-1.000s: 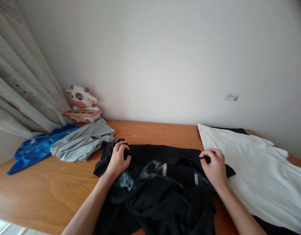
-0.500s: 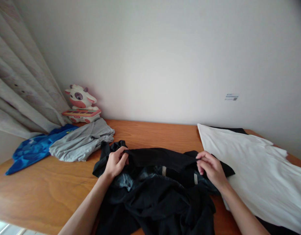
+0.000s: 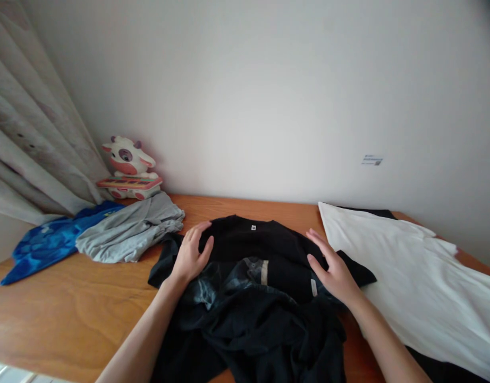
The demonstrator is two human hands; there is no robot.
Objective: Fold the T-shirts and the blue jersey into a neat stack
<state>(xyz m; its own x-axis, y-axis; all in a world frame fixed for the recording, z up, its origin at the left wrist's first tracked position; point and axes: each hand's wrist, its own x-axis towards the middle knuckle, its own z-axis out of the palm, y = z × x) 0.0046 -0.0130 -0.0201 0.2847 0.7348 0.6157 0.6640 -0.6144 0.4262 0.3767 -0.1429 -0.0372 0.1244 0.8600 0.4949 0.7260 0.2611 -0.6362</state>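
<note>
A black T-shirt [image 3: 245, 242] lies spread at the middle of the table, its neckline toward the wall and a small white label near the collar. My left hand [image 3: 193, 252] rests over its left shoulder, thumb and fingers apart. Over the right shoulder is my right hand [image 3: 332, 266], also with fingers apart and holding nothing. Whether the fingertips touch the cloth I cannot tell. Nearer to me, a bunched dark garment [image 3: 277, 330] with a grey-patterned inside and pale tags covers the shirt's lower part.
On the right lies a white garment [image 3: 404, 266] with black cloth under it. A grey garment [image 3: 129, 229] and a blue one [image 3: 49, 242] lie on the left. Behind them a cow-shaped toy keyboard [image 3: 129, 170] stands by the curtain [image 3: 37, 122]. The wall [image 3: 261, 106] bounds the wooden table's back.
Both hands have let go of the black T-shirt's upper edge and opened. That edge, folded over before, now lies back toward the wall, showing the collar and label.
</note>
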